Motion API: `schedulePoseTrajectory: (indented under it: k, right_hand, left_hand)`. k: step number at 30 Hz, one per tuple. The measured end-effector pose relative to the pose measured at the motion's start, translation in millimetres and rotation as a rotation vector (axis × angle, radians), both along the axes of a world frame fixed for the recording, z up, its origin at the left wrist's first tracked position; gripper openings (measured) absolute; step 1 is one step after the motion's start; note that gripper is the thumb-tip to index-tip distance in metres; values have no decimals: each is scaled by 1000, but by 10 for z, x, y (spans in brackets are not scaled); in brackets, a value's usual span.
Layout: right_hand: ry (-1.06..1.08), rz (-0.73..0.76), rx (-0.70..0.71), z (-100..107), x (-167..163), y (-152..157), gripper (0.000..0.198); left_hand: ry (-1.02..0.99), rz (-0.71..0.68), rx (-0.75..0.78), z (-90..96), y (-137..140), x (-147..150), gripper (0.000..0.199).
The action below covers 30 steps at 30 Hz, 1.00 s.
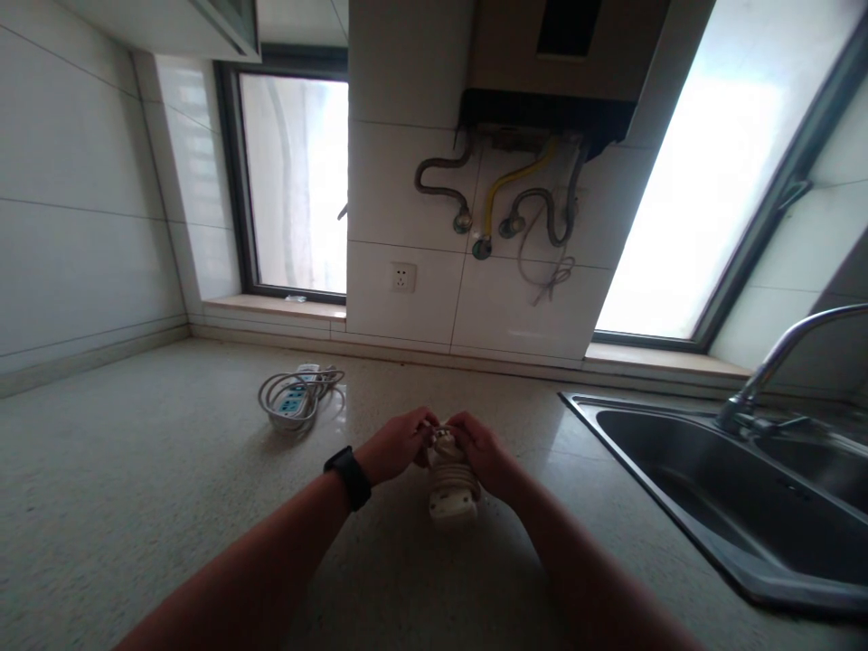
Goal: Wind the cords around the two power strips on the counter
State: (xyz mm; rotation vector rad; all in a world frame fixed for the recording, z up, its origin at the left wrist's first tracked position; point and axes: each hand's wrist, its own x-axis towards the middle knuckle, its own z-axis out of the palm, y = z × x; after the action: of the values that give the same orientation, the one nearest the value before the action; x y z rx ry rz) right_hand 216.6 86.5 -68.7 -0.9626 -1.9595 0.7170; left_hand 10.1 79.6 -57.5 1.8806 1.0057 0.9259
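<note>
Home kitchen: sink [684, 470], water heater [549, 63].

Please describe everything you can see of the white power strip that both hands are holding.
The power strip is white, seemingly plastic, with its cord wound around its body. It stands tilted on the speckled counter, the lower end resting on the surface. The left hand and the right hand grip its upper end from both sides, where a plug seems to sit. Finer details are too blurred to tell.

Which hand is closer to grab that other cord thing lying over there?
Probably the left hand: the coiled power strip lies on the counter to its side. The right hand would have to cross over.
</note>
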Motion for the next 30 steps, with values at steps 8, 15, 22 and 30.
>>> schedulePoseTrajectory:
  k: [8,15,22,30]
  right_hand:
    - [-28,-93,141,15,-44,-58,18]
    - [9,-141,148,-2,-21,-56,20]
    - [-10,-44,108,95,26,-127,9]
    - [-201,119,133,371,304,-147,28]
  left_hand:
    - [71,-51,255,242,-225,9,50]
    - [170,-47,438,240,-223,-10,31]
    - [181,54,501,124,-85,-76,28]
    - [-8,-138,305,74,-105,-49,28]
